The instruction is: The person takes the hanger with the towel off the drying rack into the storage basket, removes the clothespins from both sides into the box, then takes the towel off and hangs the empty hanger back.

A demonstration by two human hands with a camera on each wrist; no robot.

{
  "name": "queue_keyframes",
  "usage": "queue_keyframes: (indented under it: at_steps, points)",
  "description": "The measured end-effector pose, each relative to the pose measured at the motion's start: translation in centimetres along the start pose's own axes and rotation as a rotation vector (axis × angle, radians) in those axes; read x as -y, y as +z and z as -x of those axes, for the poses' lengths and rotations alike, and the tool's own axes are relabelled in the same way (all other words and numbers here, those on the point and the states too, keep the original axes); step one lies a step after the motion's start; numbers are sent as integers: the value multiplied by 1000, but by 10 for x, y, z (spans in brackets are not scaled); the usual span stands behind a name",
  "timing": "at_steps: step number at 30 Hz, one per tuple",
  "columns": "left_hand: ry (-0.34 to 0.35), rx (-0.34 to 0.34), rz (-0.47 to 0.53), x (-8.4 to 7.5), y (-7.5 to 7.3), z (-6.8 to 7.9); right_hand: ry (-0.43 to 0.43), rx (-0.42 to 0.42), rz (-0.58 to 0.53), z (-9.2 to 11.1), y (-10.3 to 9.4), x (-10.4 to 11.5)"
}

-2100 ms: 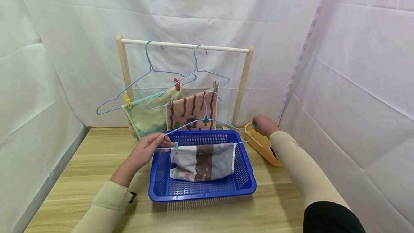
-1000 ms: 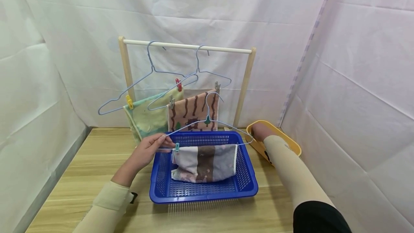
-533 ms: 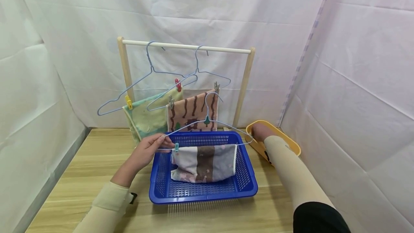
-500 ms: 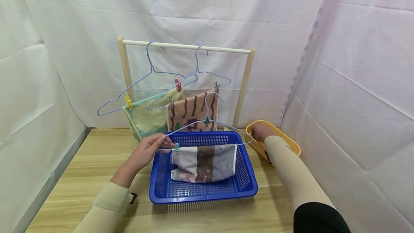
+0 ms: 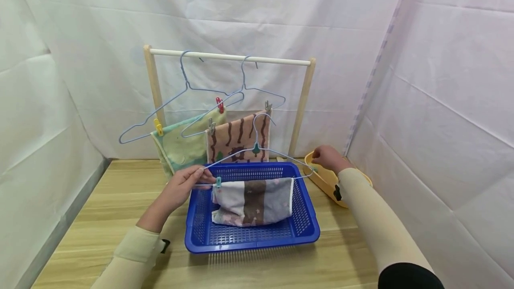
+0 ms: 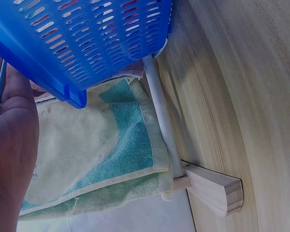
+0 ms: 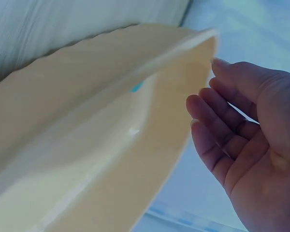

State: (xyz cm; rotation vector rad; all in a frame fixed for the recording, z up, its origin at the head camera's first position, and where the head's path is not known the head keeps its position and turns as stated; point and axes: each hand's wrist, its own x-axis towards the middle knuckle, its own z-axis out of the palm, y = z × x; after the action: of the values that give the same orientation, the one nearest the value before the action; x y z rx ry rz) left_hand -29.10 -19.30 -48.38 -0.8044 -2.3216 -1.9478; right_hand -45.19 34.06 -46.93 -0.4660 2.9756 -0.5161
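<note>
My left hand [image 5: 185, 187] grips the left end of a blue wire hanger [image 5: 237, 151] above the blue basket [image 5: 249, 245]. A small folded towel [image 5: 254, 202], white, brown and grey, hangs over the hanger's lower bar. One teal clothespin [image 5: 218, 182] pins its left top corner; no clothespin shows at the right corner. Over the far end of the yellow basket [image 5: 321, 181] is my right hand [image 5: 330, 157], its fingers loosely bent with nothing between them in the right wrist view. A teal piece [image 7: 137, 87] lies inside that yellow basket.
Behind the blue basket stands a rack [image 5: 229, 57] with two more hangers. A green-yellow towel [image 5: 184, 142] hangs from yellow and red clothespins, a pink-brown towel [image 5: 238, 139] from grey ones. White cloth walls [image 5: 421, 101] enclose the wooden table [image 5: 104, 222].
My right hand first held something small and green at the yellow basket, reached down inside, and has now risen out with nothing in its fingers. The left hand and towel keep their place.
</note>
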Motion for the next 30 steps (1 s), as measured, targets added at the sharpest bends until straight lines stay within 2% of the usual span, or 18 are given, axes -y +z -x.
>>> queue_keyframes:
  at_steps: [4, 8, 13, 16, 18, 21, 24, 27, 30]
  points:
    - [0, -2, 0, 0, 0, -1, 2, -48, -22, 10, -12, 14]
    - [0, 0, 2, -1, 0, -1, -6, -145, -52, 21, -26, 30]
    - [4, 5, -1, -1, 0, -1, -11, -284, -111, 43, -50, 68]
    - [-2, -1, -4, -1, 0, -1, -76, -361, -115, 59, -59, 102]
    - [-4, -9, -5, -1, 0, 0, -175, -393, -107, 70, -60, 128]
    - [-1, -18, -8, -1, 0, 0, -365, -394, -78, 82, -51, 167]
    - [1, -19, -9, -2, 0, 0, -522, -340, -45, 92, -36, 198]
    - [2, -18, -12, -2, 0, 0, -593, -275, -1, 98, -23, 222]
    - [12, -14, -9, -3, 0, 0, -615, -217, 43, 99, -13, 238]
